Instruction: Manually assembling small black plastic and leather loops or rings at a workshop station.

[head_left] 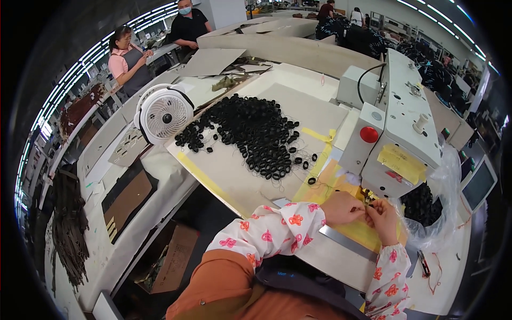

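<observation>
At the front of a pale grey sewing machine (401, 128), my left hand (344, 207) and my right hand (382, 218) meet close to the needle area. Fingers of both are pinched together, almost touching; whatever lies between them is too small or hidden. A big heap of small black loops (250, 125) with loose thread ends covers the table board to the left. One single black loop (312, 181) lies apart, nearer my left hand. Yellow tape (362, 226) covers the surface under my hands, beside a metal strip (348, 242).
A white fan (166, 117) stands left of the heap. Right of the machine, a clear plastic bag (445, 213) holds more black loops, near a small screen (478, 184) and snips (424, 264). Dark strips (69, 229) hang at far left. Two people (128, 61) stand beyond.
</observation>
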The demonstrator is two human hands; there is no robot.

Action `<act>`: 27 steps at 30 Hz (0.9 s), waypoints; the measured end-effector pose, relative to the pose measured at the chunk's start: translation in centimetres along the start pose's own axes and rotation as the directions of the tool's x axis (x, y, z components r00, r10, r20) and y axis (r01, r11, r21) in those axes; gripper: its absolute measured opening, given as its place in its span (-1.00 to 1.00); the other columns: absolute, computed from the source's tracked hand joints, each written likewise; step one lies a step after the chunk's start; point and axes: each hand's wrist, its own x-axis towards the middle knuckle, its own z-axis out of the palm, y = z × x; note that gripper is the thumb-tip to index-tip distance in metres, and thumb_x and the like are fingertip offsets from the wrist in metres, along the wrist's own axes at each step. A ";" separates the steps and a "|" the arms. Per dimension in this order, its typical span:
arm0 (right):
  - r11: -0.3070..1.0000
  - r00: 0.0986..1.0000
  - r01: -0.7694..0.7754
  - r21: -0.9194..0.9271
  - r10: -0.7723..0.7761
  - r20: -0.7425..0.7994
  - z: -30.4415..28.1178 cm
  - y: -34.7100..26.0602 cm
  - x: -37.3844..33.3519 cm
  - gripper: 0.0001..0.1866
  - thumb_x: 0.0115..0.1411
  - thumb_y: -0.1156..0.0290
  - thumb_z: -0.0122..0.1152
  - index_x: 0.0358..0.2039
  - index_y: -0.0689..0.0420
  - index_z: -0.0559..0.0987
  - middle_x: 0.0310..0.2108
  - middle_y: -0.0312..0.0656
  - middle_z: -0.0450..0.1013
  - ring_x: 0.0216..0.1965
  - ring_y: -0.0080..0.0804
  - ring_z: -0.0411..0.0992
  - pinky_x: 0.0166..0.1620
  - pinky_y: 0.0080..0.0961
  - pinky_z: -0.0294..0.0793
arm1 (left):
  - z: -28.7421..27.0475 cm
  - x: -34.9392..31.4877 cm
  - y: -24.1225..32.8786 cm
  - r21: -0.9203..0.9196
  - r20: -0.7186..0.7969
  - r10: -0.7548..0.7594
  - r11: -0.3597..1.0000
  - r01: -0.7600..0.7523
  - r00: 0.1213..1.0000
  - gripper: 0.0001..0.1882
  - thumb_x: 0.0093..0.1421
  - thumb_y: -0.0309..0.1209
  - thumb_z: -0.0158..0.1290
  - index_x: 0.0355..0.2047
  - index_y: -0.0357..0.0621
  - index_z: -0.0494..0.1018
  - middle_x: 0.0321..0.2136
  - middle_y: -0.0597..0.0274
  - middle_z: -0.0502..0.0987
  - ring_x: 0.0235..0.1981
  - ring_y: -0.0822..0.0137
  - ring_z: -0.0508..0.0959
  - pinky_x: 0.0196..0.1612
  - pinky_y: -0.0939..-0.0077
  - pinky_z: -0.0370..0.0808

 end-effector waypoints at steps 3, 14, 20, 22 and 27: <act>0.998 0.989 0.055 0.002 -0.055 0.135 0.4 -0.3 -1.0 -0.93 0.02 0.58 0.09 -0.46 0.26 0.40 -0.64 -0.30 0.37 -0.66 -0.66 0.34 -0.60 -0.74 0.29 | 0.4 0.8 -1.3 -0.096 -0.248 -0.089 0.993 0.067 0.965 -0.83 0.08 -0.30 -0.06 -0.38 -0.01 0.49 -0.61 0.15 0.48 -0.57 0.15 0.47 -0.50 0.37 0.37; 0.985 0.967 -0.040 0.168 -0.004 0.253 -1.8 -1.9 -1.0 -0.81 0.12 0.51 0.03 -0.23 0.26 0.42 -0.54 -0.28 0.41 -0.59 -0.66 0.35 -0.52 -0.72 0.34 | 0.0 2.1 -1.2 0.037 -0.068 -0.132 0.990 0.135 0.989 -0.75 0.09 -0.21 -0.09 -0.47 -0.05 0.50 -0.57 0.10 0.49 -0.54 0.11 0.49 -0.49 0.33 0.40; 0.967 0.977 -0.132 0.217 0.089 0.194 -1.6 -0.9 0.0 -0.88 0.14 0.45 0.04 -0.38 0.21 0.34 -0.56 -0.26 0.42 -0.61 -0.64 0.36 -0.54 -0.72 0.35 | 0.5 2.2 -0.9 -0.290 0.004 -0.228 0.931 0.219 0.974 -0.76 0.00 -0.33 0.07 -0.28 -0.03 0.48 -0.64 0.18 0.48 -0.62 0.34 0.48 -0.53 0.54 0.37; 0.971 0.970 -0.135 0.195 0.089 0.226 -1.1 -0.9 0.0 -0.88 0.14 0.45 0.04 -0.41 0.19 0.32 -0.56 -0.26 0.41 -0.61 -0.65 0.36 -0.55 -0.73 0.35 | 0.1 2.0 -0.8 -0.260 0.038 -0.288 0.922 0.287 0.957 -0.77 -0.01 -0.33 0.08 -0.30 -0.07 0.49 -0.65 0.20 0.48 -0.64 0.38 0.47 -0.54 0.58 0.34; 0.908 0.909 0.346 -0.235 -0.386 -0.155 0.3 1.0 -0.6 -0.88 0.00 0.51 0.14 -0.50 0.24 0.39 -0.59 -0.15 0.41 -0.60 -0.36 0.39 -0.52 -0.52 0.36 | 0.5 2.3 -0.3 -0.160 -0.040 -0.322 0.937 0.312 0.946 -0.79 0.00 -0.36 0.08 -0.36 -0.17 0.50 -0.71 0.26 0.44 -0.69 0.47 0.39 -0.59 0.60 0.28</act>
